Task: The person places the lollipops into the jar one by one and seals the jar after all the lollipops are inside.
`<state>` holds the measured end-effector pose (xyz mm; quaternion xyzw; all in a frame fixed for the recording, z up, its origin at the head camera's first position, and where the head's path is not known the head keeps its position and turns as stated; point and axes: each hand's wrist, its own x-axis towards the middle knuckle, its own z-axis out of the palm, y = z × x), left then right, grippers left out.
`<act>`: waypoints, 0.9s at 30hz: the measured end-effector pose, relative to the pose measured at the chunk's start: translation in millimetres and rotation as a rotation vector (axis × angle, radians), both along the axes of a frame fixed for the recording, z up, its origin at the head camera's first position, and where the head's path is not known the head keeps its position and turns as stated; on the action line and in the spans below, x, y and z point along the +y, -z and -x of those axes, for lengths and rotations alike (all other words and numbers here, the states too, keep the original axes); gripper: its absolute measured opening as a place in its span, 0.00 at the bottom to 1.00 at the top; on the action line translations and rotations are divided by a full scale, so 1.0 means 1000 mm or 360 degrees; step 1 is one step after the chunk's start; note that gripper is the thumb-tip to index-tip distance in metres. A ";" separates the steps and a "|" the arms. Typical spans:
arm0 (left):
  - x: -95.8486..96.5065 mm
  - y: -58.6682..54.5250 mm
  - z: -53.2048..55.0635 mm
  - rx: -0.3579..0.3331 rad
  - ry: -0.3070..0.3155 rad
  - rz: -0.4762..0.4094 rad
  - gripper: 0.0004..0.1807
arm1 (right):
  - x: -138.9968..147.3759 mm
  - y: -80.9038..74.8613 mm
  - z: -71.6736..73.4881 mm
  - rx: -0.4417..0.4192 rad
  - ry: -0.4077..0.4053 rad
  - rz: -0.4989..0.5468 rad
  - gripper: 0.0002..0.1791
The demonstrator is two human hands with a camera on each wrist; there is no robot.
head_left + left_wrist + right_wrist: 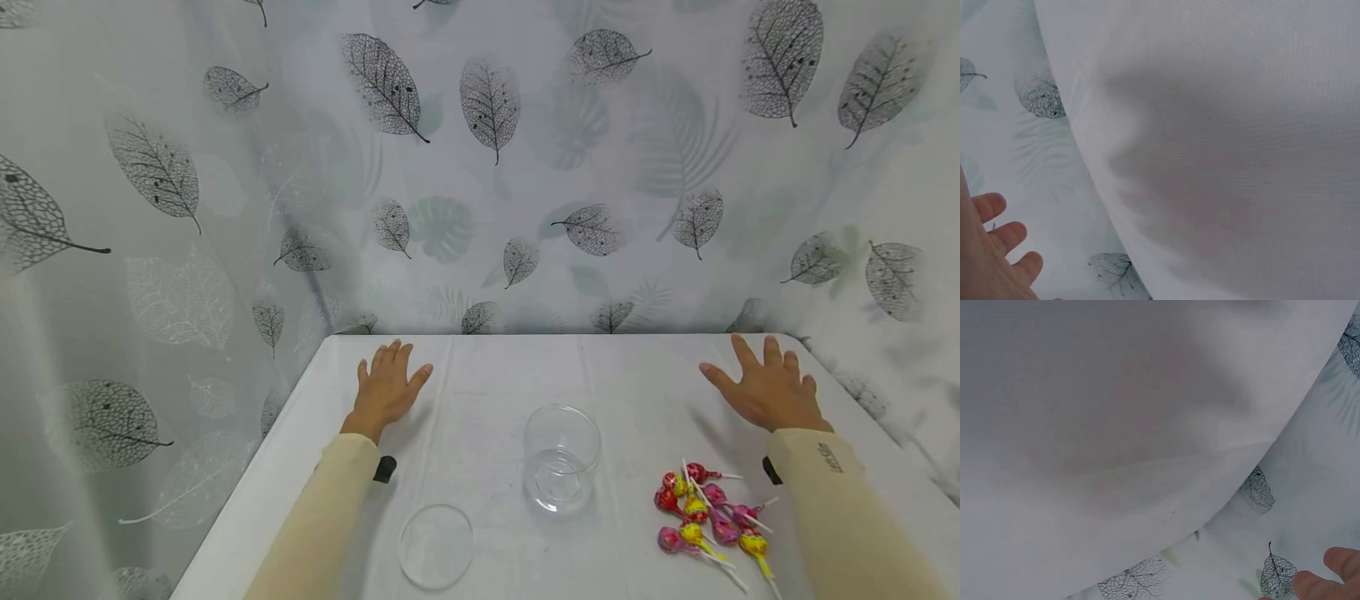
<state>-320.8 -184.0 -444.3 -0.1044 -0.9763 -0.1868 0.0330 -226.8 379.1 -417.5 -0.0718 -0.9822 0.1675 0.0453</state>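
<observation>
My left hand point(386, 387) is held over the far left of the white table, fingers extended and nothing in them. Over the far right, my right hand point(772, 392) spreads its fingers, also without holding anything. Between the two sleeves stands a clear, round plastic jar point(561, 467) with no lid on. A clear round lid point(437, 546) lies flat to the jar's left, near the left forearm. Several wrapped lollipops point(705, 517) in red, yellow and pink form a loose pile beside the right forearm. Each wrist view catches only fingertips and the hand's shadow on the cloth.
A white cloth covers the table point(510, 367). Behind it and along the left side hangs a pale curtain point(450, 208) with a leaf print, close to the table's back edge. Black wrist straps point(385, 469) show below the sleeves.
</observation>
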 end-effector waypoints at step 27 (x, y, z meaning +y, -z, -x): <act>0.010 0.010 -0.005 0.0006 0.0204 -0.0154 0.45 | -0.027 -0.008 -0.030 -0.0385 -0.0393 0.0198 0.25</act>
